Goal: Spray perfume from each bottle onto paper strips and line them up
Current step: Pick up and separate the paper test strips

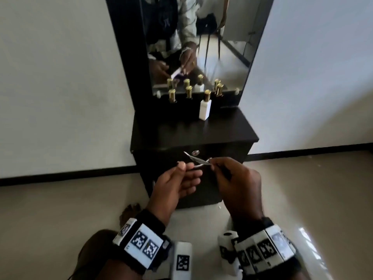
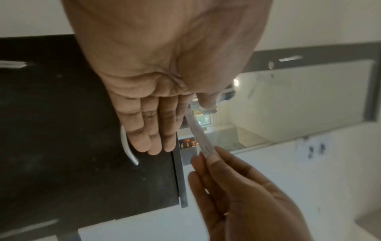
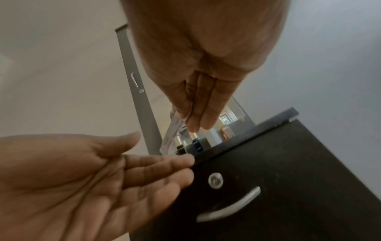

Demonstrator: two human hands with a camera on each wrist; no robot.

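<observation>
The right hand (image 1: 238, 182) pinches paper strips (image 1: 198, 161) between thumb and fingertips, in the air before the bench (image 1: 193, 134) front. The left hand (image 1: 177, 184), at 9 o'clock of them, pinches one strip's (image 2: 201, 138) other end with thumb and forefinger, its other fingers straight. The strip bears print too blurred to read. Five bottles (image 1: 205, 107) stand at the bench's 12 o'clock edge by the mirror (image 1: 222, 47).

We hold thin white paper strips (image 1: 198, 160) between left hand (image 1: 177, 182) & right hand (image 1: 236, 182), in front of dark wooden dresser (image 1: 193, 132). White rectangular gold-capped bottle (image 1: 205, 106) stands upright on top, w/ three dark gold-capped bottles (image 1: 189, 91) near the mirror (image 1: 222, 47).
</observation>
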